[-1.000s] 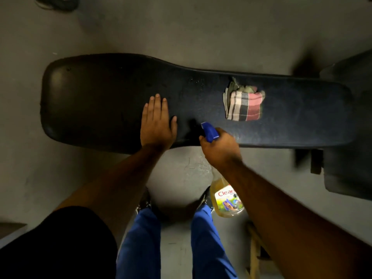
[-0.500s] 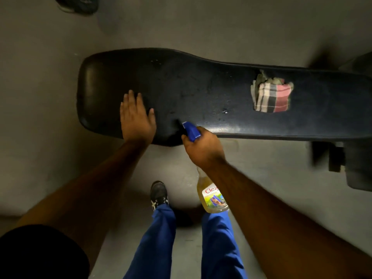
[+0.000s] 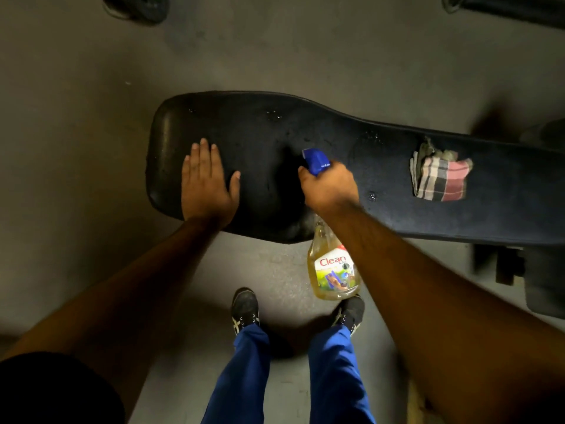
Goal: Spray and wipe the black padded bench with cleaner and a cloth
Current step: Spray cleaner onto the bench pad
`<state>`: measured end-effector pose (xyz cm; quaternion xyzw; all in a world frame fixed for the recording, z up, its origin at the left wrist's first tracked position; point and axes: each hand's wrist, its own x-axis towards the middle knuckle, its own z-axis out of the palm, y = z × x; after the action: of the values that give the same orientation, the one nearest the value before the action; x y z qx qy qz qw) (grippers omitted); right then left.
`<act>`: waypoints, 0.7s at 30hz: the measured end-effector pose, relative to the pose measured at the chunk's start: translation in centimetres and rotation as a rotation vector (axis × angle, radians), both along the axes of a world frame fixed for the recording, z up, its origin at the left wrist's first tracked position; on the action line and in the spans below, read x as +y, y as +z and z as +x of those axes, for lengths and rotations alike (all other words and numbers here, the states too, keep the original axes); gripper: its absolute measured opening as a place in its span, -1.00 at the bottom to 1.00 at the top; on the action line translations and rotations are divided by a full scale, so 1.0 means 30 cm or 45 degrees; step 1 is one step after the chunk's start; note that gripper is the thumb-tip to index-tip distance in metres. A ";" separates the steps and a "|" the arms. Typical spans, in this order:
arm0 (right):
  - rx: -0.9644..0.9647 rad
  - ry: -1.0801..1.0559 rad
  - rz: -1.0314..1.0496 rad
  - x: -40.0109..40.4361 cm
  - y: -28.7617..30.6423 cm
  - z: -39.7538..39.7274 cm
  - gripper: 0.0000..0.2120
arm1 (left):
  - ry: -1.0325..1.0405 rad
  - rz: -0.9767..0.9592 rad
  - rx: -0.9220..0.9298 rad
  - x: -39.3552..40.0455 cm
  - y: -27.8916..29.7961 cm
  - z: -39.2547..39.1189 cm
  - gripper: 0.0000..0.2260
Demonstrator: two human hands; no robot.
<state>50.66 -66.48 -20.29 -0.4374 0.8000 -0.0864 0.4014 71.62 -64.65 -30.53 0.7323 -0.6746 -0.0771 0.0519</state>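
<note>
Gripping one spray bottle (image 3: 331, 267), right hand (image 3: 328, 186); left hand (image 3: 206, 185) flat on one bench (image 3: 305, 127); one cloth (image 3: 440, 177).

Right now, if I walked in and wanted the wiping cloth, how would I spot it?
Find the long black padded bench lying across the grey floor. Follow it to the narrower end on the right, past the right hand holding the spray bottle. The cloth lies crumpled on the padding there, alone, the only checked thing in red, white and dark stripes.
</note>
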 end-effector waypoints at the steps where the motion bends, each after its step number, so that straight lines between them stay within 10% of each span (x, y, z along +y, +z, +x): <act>1: 0.030 0.022 0.010 -0.022 -0.003 0.015 -0.70 | -0.005 0.012 -0.008 -0.001 -0.005 -0.001 -0.38; 21: -0.145 0.394 0.084 -0.116 0.000 0.528 -0.80 | 0.208 0.018 0.308 0.140 -0.035 0.174 -0.43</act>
<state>66.48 -69.97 -20.28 -0.5365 0.7015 -0.0219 0.4686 76.83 -60.44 -31.58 0.7705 -0.6010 -0.1651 0.1337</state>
